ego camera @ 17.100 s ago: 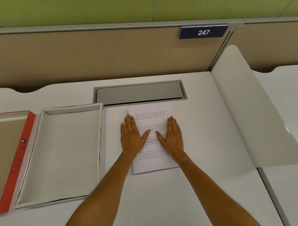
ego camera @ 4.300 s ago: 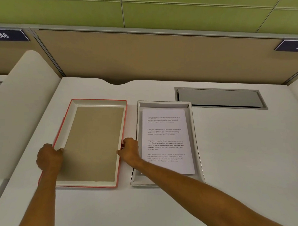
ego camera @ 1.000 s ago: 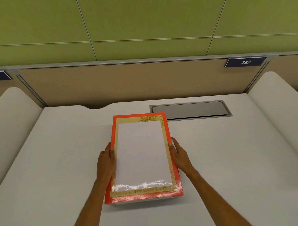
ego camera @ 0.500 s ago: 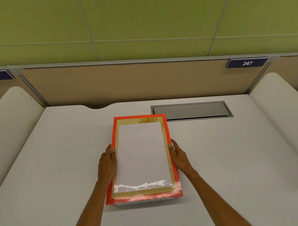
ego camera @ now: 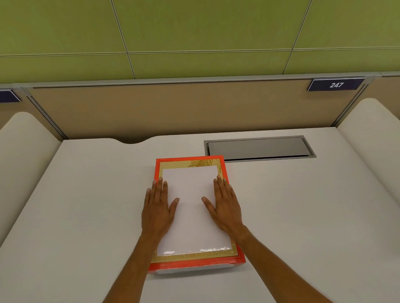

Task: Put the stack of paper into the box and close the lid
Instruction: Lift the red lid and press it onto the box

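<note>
lid on, both palms pressing it home

the box [ego camera: 196, 266] sits near the middle of the desk [ego camera: 310, 215], its orange-edged lid [ego camera: 191, 172] already over it. only a white strip of the box's base shows under the lid's near edge, and the stack of paper cannot be seen, so presumably it is shut inside. the left hand [ego camera: 157, 209] lies flat and open on the lid's 9 o'clock side, fingers spread toward 12. the right hand [ego camera: 226, 206] lies the same way at 3 o'clock. neither grips anything.

this looks like the last step: seating the lid. the next move calls for even downward pressure, then a check that the near edge at 6 o'clock sits level all along. the cable hatch [ego camera: 260, 148] at 1 o'clock is clear of the work.
</note>
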The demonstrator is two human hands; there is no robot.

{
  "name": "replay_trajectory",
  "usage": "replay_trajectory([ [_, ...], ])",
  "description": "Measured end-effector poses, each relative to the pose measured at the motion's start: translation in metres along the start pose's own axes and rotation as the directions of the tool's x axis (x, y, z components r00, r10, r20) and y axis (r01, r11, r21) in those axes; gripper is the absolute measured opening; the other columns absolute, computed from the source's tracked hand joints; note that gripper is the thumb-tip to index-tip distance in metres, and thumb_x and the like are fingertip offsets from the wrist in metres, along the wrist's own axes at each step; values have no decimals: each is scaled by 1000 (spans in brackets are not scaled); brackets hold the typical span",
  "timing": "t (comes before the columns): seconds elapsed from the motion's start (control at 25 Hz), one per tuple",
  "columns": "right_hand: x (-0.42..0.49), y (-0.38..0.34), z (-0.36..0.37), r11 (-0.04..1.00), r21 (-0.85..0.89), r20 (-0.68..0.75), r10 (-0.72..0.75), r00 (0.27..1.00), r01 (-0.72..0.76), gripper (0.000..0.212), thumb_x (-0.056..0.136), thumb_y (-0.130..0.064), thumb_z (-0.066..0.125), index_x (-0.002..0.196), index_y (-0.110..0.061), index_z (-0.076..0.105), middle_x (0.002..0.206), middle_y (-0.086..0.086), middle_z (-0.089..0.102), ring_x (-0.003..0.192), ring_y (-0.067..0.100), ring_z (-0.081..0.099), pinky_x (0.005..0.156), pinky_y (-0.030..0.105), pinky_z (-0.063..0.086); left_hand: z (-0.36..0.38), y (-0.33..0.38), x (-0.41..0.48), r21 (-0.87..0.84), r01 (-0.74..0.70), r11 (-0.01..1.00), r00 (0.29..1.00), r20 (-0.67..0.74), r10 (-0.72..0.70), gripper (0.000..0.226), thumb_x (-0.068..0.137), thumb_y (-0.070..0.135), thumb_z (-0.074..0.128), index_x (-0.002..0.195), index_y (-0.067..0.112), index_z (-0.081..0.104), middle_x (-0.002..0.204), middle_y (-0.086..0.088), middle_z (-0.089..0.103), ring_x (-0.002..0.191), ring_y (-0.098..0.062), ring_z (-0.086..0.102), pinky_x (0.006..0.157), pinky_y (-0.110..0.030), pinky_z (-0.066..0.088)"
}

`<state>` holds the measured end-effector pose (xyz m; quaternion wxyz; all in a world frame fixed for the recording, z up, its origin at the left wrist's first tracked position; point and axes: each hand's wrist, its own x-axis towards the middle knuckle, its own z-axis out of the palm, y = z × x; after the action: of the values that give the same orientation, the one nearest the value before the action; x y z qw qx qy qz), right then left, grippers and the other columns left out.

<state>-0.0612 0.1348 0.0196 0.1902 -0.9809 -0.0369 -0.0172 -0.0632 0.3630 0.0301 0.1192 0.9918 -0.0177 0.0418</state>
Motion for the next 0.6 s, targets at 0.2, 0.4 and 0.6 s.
replay_trajectory([
  [0.2, 3, -1, 9, 999, -3, 63, 38, 997, -38, 85, 93, -67, 24, 155, -16, -3, 164, 0, -4, 152, 15, -4, 122, 29, -3, 14, 1, 4, -24, -48, 999, 995, 85, 50, 93, 85, 72, -4, 156, 11, 5, 165, -5, 5, 153, -18, 1, 125, -37, 7],
  [0.4, 0, 2, 15, 999, -40, 70, 36, 997, -33, 86, 93, -68, 23, 155, -15, -4, 164, 1, -3, 152, 15, -4, 123, 30, -1, 23, 1, 2, -17, -43, 999, 995, 89, 45, 93, 87, 70, -3, 156, 9, 11, 165, -6, 10, 153, -19, 6, 125, -38, 11],
  [0.6, 0, 2, 19, 997, -81, 56, 23, 998, -19, 84, 94, -66, 20, 155, -14, -5, 164, 2, -4, 152, 16, -5, 124, 31, 0, 28, -1, 0, 32, -38, 999, 995, 95, 35, 83, 93, 64, 12, 155, 8, 14, 164, -7, 16, 152, -21, 13, 124, -39, 15],
])
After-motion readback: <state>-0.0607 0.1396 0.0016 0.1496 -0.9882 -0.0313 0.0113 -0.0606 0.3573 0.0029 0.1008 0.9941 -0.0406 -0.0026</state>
